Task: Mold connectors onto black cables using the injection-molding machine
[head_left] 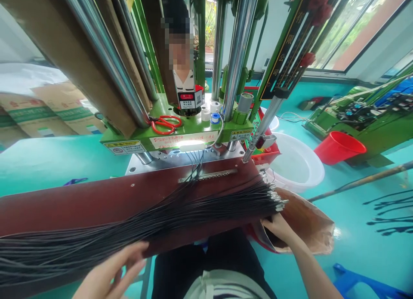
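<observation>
A long bundle of thin black cables lies across the dark red work board. At the bundle's right end are its light metallic connector tips. My left hand is at the near edge of the bundle, with thumb and fingers apart and nothing seen between them. Just below the connector tips, my right hand is at the board's right end, beside the mouth of a brown paper sack. Its fingers are partly hidden, so I cannot tell whether they grip anything. Several cables run up into the green press.
Red-handled scissors and small tape rolls lie on the press. To the right stand a white tub, a red bucket and a blue stool. A person is behind the press.
</observation>
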`<act>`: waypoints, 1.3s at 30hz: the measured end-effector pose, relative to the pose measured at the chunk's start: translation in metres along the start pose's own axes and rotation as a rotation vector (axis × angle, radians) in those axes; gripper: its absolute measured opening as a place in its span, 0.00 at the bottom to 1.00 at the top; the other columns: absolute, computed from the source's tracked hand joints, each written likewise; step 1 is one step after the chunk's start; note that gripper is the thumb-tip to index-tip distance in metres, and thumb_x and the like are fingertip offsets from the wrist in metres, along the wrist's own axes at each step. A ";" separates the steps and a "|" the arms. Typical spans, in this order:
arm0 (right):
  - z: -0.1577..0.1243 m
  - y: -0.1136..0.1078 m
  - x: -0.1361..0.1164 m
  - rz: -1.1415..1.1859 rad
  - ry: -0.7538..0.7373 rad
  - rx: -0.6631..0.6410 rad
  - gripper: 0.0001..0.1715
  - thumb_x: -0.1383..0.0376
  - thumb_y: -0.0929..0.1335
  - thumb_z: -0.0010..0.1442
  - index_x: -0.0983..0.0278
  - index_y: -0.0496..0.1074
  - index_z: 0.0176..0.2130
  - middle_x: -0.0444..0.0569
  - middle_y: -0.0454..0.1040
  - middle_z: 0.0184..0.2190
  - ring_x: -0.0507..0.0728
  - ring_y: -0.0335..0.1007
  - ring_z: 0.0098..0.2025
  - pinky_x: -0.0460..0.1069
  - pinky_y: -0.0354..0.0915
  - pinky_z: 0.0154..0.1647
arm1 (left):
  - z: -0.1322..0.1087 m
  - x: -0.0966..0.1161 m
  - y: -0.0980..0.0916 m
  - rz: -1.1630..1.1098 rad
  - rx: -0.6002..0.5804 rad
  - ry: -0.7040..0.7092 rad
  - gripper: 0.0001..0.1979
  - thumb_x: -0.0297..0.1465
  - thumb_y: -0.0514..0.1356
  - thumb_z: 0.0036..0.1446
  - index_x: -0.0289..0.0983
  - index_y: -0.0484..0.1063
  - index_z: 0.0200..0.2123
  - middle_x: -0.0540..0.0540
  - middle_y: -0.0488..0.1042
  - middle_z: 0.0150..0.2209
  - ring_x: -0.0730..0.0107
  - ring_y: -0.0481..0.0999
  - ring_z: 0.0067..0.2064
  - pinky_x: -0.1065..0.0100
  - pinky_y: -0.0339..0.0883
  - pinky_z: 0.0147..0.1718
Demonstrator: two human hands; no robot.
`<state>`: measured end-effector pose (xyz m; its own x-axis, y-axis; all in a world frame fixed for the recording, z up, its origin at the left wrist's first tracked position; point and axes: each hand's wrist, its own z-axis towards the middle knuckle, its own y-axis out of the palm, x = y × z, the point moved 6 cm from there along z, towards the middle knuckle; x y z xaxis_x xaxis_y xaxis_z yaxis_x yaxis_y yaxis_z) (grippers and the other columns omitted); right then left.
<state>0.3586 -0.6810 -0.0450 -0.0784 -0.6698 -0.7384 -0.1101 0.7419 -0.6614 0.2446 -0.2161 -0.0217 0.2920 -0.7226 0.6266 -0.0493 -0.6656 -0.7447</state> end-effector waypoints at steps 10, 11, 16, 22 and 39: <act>-0.018 -0.011 -0.005 -0.348 -0.064 -0.111 0.25 0.65 0.60 0.51 0.72 0.64 0.48 0.61 0.68 0.47 0.64 0.65 0.49 0.54 0.60 0.49 | 0.109 0.108 0.008 0.413 0.135 0.418 0.15 0.37 0.48 0.57 0.36 0.71 0.33 0.45 0.73 0.33 0.62 0.68 0.37 0.64 0.59 0.40; -0.021 -0.011 -0.006 -0.363 -0.062 -0.124 0.25 0.66 0.61 0.51 0.72 0.64 0.49 0.61 0.68 0.47 0.64 0.65 0.49 0.54 0.60 0.49 | 0.111 0.109 0.010 0.408 0.129 0.430 0.15 0.37 0.48 0.57 0.37 0.71 0.32 0.45 0.73 0.33 0.63 0.68 0.37 0.65 0.60 0.39; -0.023 -0.010 -0.011 -0.390 -0.046 -0.174 0.22 0.68 0.62 0.52 0.68 0.65 0.47 0.57 0.69 0.47 0.62 0.66 0.48 0.52 0.60 0.48 | 0.113 0.123 0.014 0.451 0.088 0.394 0.15 0.39 0.47 0.57 0.39 0.71 0.33 0.47 0.73 0.36 0.64 0.70 0.39 0.67 0.61 0.36; -0.029 -0.015 -0.010 -0.437 -0.011 -0.224 0.23 0.68 0.61 0.52 0.69 0.63 0.49 0.58 0.69 0.47 0.61 0.67 0.46 0.51 0.60 0.46 | 0.092 0.152 0.013 0.553 0.275 0.446 0.16 0.37 0.47 0.58 0.38 0.68 0.43 0.45 0.72 0.40 0.61 0.69 0.42 0.65 0.63 0.36; -0.068 0.043 -0.104 -0.291 -0.465 -0.633 0.24 0.64 0.65 0.55 0.65 0.65 0.52 0.54 0.71 0.45 0.59 0.68 0.46 0.50 0.61 0.48 | 0.090 0.211 0.078 0.380 -0.270 0.754 0.13 0.37 0.46 0.60 0.38 0.68 0.36 0.48 0.70 0.35 0.71 0.71 0.35 0.71 0.62 0.34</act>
<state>0.2942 -0.5811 0.0121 0.4406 -0.6483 -0.6209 -0.6094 0.2919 -0.7372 0.3880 -0.4035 0.0321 -0.4926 -0.7711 0.4033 -0.2659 -0.3079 -0.9135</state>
